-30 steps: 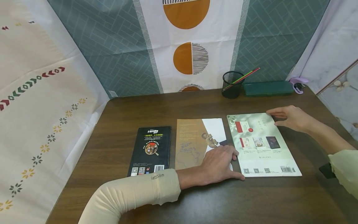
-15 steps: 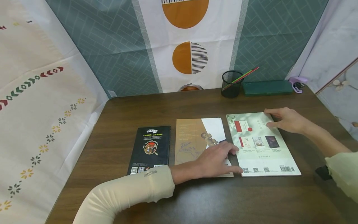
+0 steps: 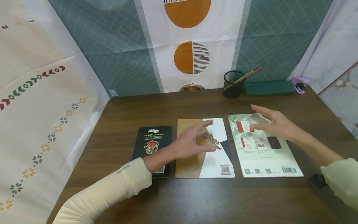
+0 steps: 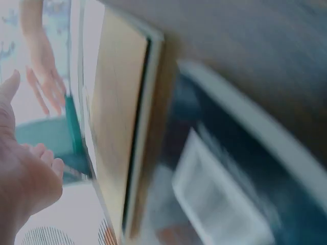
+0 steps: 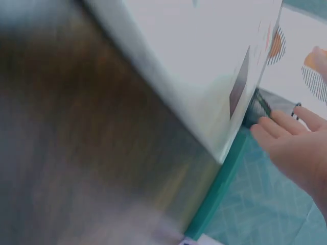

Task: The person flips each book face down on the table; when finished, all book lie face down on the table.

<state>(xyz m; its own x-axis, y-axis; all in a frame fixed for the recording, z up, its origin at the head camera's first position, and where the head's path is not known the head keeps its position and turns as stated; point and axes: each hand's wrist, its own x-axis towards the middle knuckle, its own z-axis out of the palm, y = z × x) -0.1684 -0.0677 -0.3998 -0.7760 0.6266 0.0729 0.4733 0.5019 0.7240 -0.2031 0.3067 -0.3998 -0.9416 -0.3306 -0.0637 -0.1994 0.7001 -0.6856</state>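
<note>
Three books lie side by side on the table, back covers up. My left hand [image 3: 190, 141], fingers and thumb spread apart, is over the brown-and-white book [image 3: 215, 165] in the middle and holds nothing. Its forearm crosses the black book [image 3: 151, 133] on the left and hides part of it. On the right lies the pale green book [image 3: 268, 161]. Above its upper part hovers my right hand [image 3: 277, 124], thumb and fingers apart with nothing between them. In the left wrist view the black book [image 4: 219, 189] fills the lower right, blurred.
At the back of the wooden table [image 3: 195, 202] stand a black mesh pen cup [image 3: 232, 88] with pencils, a green case [image 3: 269, 88] and a purple-handled pair of scissors [image 3: 300, 84]. Patterned cloth [image 3: 120, 46] hangs behind the table.
My left hand has lifted away from the gap between the middle and right books and moved left. My right hand has left the green book's upper right corner and moved left. The books stay put.
</note>
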